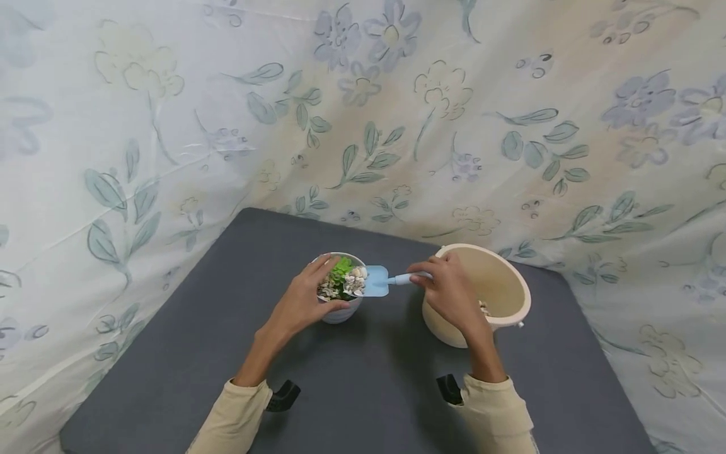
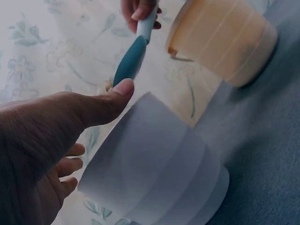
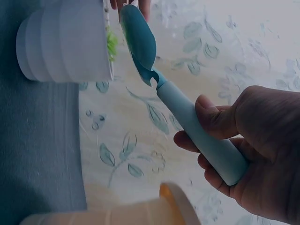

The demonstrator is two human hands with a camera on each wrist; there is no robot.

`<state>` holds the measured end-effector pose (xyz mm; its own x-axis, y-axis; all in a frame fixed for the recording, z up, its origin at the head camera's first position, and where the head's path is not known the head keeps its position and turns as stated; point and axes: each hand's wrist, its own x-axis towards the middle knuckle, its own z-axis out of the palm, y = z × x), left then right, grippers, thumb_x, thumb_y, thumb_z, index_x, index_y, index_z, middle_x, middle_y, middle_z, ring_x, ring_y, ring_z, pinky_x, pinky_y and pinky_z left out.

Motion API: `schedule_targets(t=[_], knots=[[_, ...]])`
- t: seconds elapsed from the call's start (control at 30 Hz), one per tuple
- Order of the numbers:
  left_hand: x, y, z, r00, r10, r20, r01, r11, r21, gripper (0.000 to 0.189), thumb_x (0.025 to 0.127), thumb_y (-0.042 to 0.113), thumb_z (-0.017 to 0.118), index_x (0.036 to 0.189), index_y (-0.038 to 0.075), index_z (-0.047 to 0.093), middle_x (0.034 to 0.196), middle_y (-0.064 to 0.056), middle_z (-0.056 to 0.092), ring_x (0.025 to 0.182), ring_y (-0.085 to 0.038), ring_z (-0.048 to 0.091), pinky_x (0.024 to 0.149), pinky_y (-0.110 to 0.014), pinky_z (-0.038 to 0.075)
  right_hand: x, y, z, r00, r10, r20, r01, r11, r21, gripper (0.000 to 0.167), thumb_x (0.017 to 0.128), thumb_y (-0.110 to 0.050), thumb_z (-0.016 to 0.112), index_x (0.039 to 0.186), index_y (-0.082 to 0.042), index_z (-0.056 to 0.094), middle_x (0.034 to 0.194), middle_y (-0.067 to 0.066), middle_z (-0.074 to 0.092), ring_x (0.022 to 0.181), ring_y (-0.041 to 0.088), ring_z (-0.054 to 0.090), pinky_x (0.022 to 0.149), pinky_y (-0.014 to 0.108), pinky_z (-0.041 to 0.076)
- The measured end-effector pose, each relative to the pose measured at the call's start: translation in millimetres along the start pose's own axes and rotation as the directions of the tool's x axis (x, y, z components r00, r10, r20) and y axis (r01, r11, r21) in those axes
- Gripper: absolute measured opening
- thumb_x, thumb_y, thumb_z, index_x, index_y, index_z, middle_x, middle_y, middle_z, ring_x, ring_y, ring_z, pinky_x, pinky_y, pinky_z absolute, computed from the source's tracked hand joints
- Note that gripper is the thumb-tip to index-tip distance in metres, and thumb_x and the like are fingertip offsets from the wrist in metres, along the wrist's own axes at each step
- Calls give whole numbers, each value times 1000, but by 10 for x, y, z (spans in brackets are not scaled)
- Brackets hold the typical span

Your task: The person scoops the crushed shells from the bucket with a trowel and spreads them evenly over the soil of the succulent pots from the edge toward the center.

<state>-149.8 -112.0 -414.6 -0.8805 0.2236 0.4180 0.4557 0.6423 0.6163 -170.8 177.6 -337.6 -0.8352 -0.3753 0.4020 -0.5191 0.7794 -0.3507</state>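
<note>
A dark grey tabletop [image 1: 351, 391] spreads beneath the work. Nearest, two beige sleeves [image 1: 229, 416] reach in, with a black piece [image 1: 282, 396] beside each cuff. Further in, the left hand [image 1: 303, 299] stands at the left side of a pale ribbed pot [image 1: 338, 314], thumb near and fingers far, parted widely across its rim; how firmly they touch it, I cannot tell. The pot, left of centre, holds a bright green plant [image 1: 342, 268] and whitish pieces [image 1: 356, 280]. The right hand [image 1: 450, 287] is closed round the handle of a light blue scoop [image 1: 392, 279], its blade at the pot's right rim. To the right stands a cream bucket [image 1: 439, 325] with small pale bits inside. Farthest, a flower-printed cloth [image 1: 386, 126] hangs behind everything.
</note>
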Motion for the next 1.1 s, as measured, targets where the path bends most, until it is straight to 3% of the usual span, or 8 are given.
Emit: schedule_targets(t=[0.23, 0.5, 0.73, 1.1], knots=[[-16, -74, -5, 998, -46, 36, 45, 999, 16, 99, 78, 36, 92, 161, 12, 43, 167, -21, 39, 153, -45, 40, 113, -67, 45, 134, -173, 84, 994, -107, 30, 110, 985, -134, 10, 89, -8, 82, 99, -8, 84, 85, 7, 75, 75, 20, 40, 75, 34, 29], [-15, -108, -14, 998, -58, 36, 58, 998, 7, 99, 78, 36, 92, 161, 13, 43, 167, -21, 39, 153, -46, 40, 113, -66, 45, 215, -460, 75, 978, -206, 5, 197, 926, -323, 14, 86, -8, 86, 100, -10, 84, 87, 8, 73, 81, 25, 45, 72, 35, 36], [-22, -127, -21, 997, -64, 37, 64, 998, -4, 98, 79, 35, 92, 161, 12, 43, 167, -22, 38, 152, -46, 41, 112, -64, 47, 236, -641, 108, 939, -344, -24, 289, 824, -487, 16, 84, -7, 86, 100, -9, 84, 91, 11, 73, 92, 32, 54, 78, 41, 46], [-10, -177, -30, 998, -64, 28, 65, 998, -25, 103, 79, 36, 91, 162, 8, 38, 169, -22, 34, 149, -46, 46, 108, -60, 52, 233, -636, 148, 870, -483, -98, 374, 777, -506, 19, 89, -3, 80, 108, -5, 82, 96, 12, 75, 96, 32, 55, 84, 43, 49]])
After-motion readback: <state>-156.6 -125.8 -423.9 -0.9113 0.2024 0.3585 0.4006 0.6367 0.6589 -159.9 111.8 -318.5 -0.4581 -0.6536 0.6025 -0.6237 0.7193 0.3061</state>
